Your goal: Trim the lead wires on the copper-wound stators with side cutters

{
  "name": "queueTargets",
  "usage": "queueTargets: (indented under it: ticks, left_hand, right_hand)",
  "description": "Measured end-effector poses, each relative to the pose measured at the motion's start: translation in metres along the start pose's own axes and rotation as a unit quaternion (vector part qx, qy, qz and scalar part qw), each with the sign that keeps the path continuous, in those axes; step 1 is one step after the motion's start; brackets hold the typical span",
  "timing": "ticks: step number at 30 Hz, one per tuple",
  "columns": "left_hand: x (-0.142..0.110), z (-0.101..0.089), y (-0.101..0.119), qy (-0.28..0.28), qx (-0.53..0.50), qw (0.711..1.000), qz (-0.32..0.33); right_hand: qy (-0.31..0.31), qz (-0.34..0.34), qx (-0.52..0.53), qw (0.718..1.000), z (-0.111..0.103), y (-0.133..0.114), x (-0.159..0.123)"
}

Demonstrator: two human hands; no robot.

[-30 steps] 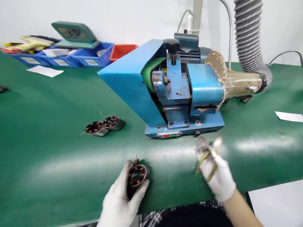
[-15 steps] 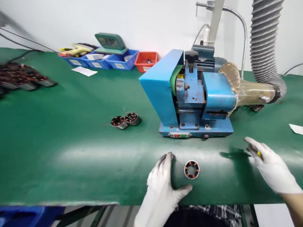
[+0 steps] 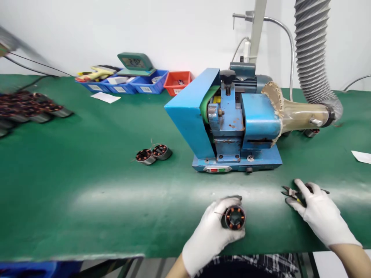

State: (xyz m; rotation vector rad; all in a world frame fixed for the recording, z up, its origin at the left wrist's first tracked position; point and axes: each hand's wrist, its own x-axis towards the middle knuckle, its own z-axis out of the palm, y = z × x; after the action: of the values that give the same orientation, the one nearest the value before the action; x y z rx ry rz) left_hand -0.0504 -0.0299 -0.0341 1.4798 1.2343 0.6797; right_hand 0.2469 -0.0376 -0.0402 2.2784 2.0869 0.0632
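In white gloves, both my hands are over the green table near its front edge. My left hand [image 3: 216, 229] is closed around the side of a motor stator [image 3: 235, 217], a short metal ring with copper windings inside. The stator's open top faces up, and a thin wire sticks out at its left. To the right, my right hand [image 3: 315, 210] has thumb and fingers around small cutting pliers [image 3: 290, 192] with black and yellow handles. Their jaws point left, and the palm side of the grip is hidden.
A blue belt grinding machine [image 3: 237, 123] with a grey hose [image 3: 314, 58] stands behind my hands. Two stators [image 3: 153, 153] sit left of it, more lie blurred at far left [image 3: 31, 106]. Blue bins [image 3: 152, 87], a red bin [image 3: 176, 83] and a clock [image 3: 135, 62] line the wall.
My left hand has moved right and closed on the stator, which is now tilted slightly. My right hand has shifted left and lower, and the pliers show clearly in it. The view has shifted slightly.
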Motion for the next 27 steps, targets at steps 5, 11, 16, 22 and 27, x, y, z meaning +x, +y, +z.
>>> queueTargets:
  ticks: [5, 11, 16, 22, 27]
  left_hand:
    - [-0.017, 0.018, 0.010, -0.042, -0.435, 0.898, -0.058]
    - [-0.029, 0.014, 0.045, -0.048, -0.496, 0.865, -0.063]
    - [-0.024, 0.021, 0.033, -0.084, -0.511, 0.852, -0.079]
    - [-0.026, 0.027, 0.023, -0.111, -0.573, 0.807, -0.088]
    - [-0.028, 0.022, 0.025, -0.109, -0.611, 0.780, -0.079]
  right_hand:
    - [0.012, -0.137, 0.315, 0.939, -0.049, -0.057, -0.013]
    - [0.021, -0.289, 0.582, 0.760, -0.090, -0.120, -0.010]
    - [-0.019, -0.095, 0.747, 0.658, -0.090, -0.129, 0.002]
    - [-0.086, 0.090, 0.839, 0.529, -0.089, -0.117, 0.001]
    - [-0.112, -0.076, 0.679, 0.721, -0.087, -0.118, -0.013]
